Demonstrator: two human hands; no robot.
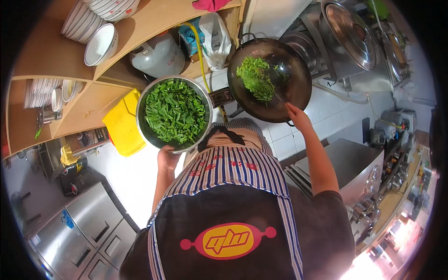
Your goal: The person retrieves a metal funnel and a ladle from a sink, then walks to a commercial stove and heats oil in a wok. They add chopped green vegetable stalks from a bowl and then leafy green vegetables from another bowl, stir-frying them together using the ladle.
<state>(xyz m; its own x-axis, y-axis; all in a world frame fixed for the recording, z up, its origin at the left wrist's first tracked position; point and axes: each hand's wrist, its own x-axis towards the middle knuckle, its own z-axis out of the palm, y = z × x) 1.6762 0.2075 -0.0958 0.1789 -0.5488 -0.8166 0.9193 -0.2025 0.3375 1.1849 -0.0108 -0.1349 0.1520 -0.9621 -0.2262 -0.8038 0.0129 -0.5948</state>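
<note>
My left hand (pixel 168 159) grips the near rim of a round stainless steel bowl (pixel 140 120). Chopped leafy greens (pixel 175 113) fill much of that bowl. To its right is a dark wok (pixel 292 94) with two loop handles. A heap of shredded green vegetable (pixel 255 78), partly blurred, lies in the wok left of its middle. Over the wok's near right side, my right hand (pixel 299 117) is closed around the thin handle of a cooking utensil (pixel 281 99). The utensil's head is hard to make out among the greens.
A gas cylinder (pixel 159 56) and a white plastic bag (pixel 216 42) sit under the wooden shelf, with a yellow hose (pixel 199 49) beside them. A yellow bin (pixel 122 122) adjoins the bowl. A lidded steel pot (pixel 350 38) stands right of the wok. Stacked bowls (pixel 99 43) occupy the shelf.
</note>
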